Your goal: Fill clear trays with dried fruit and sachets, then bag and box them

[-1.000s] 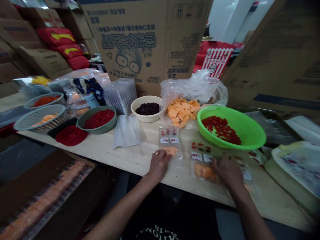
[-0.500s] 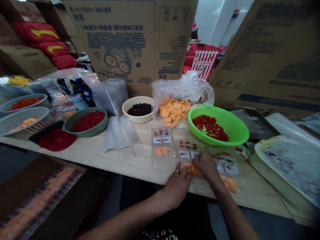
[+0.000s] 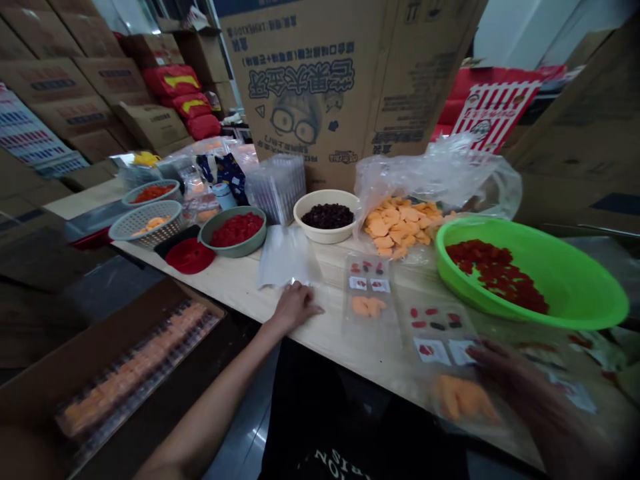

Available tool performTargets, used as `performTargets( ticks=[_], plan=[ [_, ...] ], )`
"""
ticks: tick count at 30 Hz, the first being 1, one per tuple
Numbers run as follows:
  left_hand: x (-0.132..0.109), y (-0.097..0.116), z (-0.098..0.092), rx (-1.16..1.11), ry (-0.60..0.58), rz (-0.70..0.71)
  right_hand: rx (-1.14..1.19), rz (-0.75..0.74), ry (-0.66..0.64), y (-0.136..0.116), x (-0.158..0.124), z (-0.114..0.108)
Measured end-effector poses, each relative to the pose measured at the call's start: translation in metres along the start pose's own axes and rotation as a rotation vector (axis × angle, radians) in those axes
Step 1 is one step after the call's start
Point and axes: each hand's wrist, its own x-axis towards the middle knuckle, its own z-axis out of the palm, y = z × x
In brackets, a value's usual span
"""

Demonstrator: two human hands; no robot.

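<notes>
My left hand (image 3: 295, 308) rests at the table's front edge, thumb spread from the fingers. Its fingertips touch the near edge of a stack of clear plastic bags (image 3: 284, 257). Blurred by motion, my right hand (image 3: 510, 373) lies over the right side of a clear blister tray (image 3: 417, 397), fingers near a small white sachet (image 3: 461, 351); its grip is unclear. That tray holds red and dark candies, two sachets and orange gummy pieces (image 3: 463, 398). A similar filled tray (image 3: 369, 325) lies to its left. Another, partly hidden and blurred, is beyond my right hand.
Behind stand a cream bowl (image 3: 305, 227) of dark pieces, a bag of orange pieces (image 3: 400, 223) and a green basin (image 3: 590, 293) of red pieces. Leftward are a grey-green bowl (image 3: 245, 248), a red lid (image 3: 190, 257) and a colander (image 3: 125, 233). An open carton (image 3: 30, 417) sits below left.
My left hand has left the middle tray and moved left to the plastic bags. My right hand has shifted to that tray's right side. The view has turned left.
</notes>
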Motion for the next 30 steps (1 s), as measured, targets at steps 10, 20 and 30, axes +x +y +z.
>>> performTargets(
  ticks=[10,20,30],
  plan=[
    [0.013,-0.020,0.010,0.085,-0.053,0.023,0.077,0.135,-0.238,-0.023,-0.020,0.094],
    [-0.018,-0.032,0.013,0.019,0.146,0.094,-0.083,0.140,-0.675,-0.014,-0.011,0.198],
    [-0.004,-0.039,0.013,-0.437,0.087,0.067,-0.176,0.135,-0.926,-0.023,0.005,0.246]
  ],
)
